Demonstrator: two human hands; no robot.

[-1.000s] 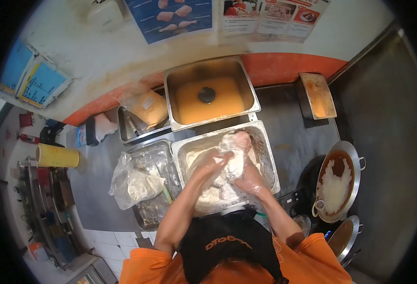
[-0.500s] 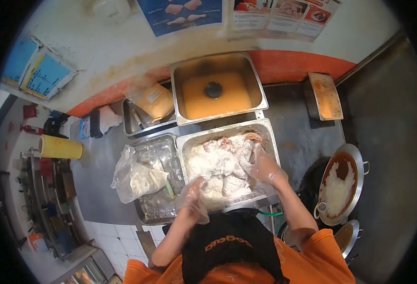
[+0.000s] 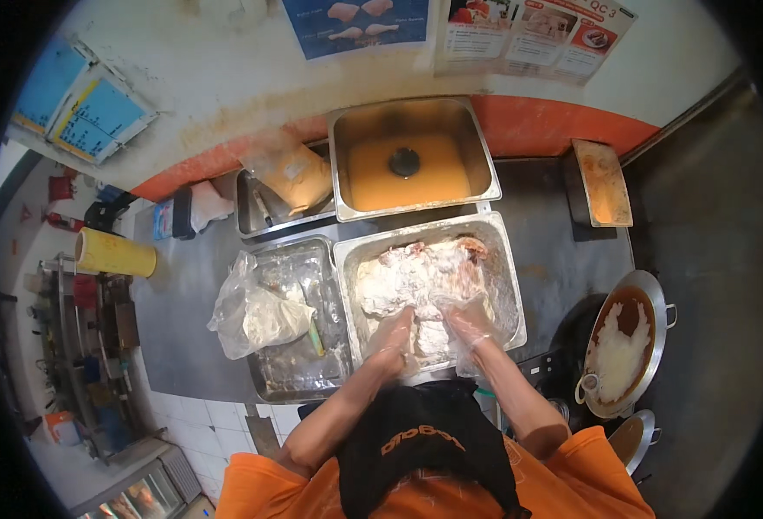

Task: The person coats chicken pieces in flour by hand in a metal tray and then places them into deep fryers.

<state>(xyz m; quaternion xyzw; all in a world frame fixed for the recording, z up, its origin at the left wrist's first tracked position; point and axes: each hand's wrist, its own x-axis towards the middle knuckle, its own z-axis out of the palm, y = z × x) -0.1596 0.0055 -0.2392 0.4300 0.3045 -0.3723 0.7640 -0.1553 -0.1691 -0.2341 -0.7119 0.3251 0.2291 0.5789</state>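
Floured meat (image 3: 403, 281) is touched by left hand (image 3: 389, 336) and right hand (image 3: 468, 326), finger state indiscernible; table (image 3: 174, 329) is bounded at back edge by wall (image 3: 226, 104).

pan (image 3: 504, 281): metal, shiny rim, walls dusty-matt. meat coating (image 3: 386, 290): powdery, rough, lumpy. gloves (image 3: 470, 325): thin clear plastic, wrinkly, sl. glossy. bag (image 3: 247, 318): crinkly clear plastic. tray (image 3: 295, 376): scuffed metal, semi-gloss. worktop (image 3: 182, 337): smooth metal, mostly matt. apron (image 3: 420, 406): matt cloth.
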